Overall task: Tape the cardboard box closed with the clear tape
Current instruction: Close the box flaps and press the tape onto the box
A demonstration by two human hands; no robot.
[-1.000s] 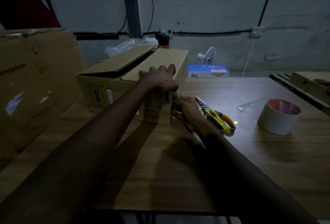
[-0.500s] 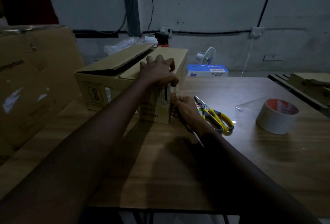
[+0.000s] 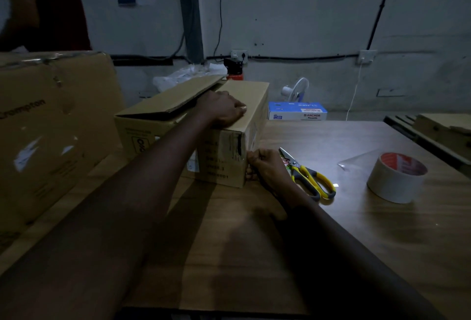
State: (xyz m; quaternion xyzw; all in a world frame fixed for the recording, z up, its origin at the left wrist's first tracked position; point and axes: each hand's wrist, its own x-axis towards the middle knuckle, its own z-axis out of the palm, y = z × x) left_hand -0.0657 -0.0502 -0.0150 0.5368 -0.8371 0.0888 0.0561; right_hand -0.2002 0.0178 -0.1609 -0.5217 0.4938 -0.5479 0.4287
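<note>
A brown cardboard box [image 3: 221, 164] stands on the wooden table [image 3: 344, 238]. Its left top flap is still raised a little, and the right flap lies flat. My left hand [image 3: 224, 109] presses flat on that right flap near the box's front edge. My right hand [image 3: 265, 166] is curled against the box's near right corner, its fingers pinched at the edge; whether a tape strip is under them is too dark to tell. The clear tape roll [image 3: 396, 178], with a red core, stands on the table to the right, apart from both hands, a loose tape end stretching left from it.
Yellow-handled scissors [image 3: 308, 177] lie just right of my right hand. A large cardboard carton [image 3: 46, 126] stands at the left. A blue carton [image 3: 297, 113] and a small fan sit behind the table. Another person in dark red stands at the far left. Cardboard pieces lie at the right edge.
My left hand slid nearer along the right flap and flattened. My right hand stayed at the box's near right corner, shifting slightly down its edge. The view tilted upward.
</note>
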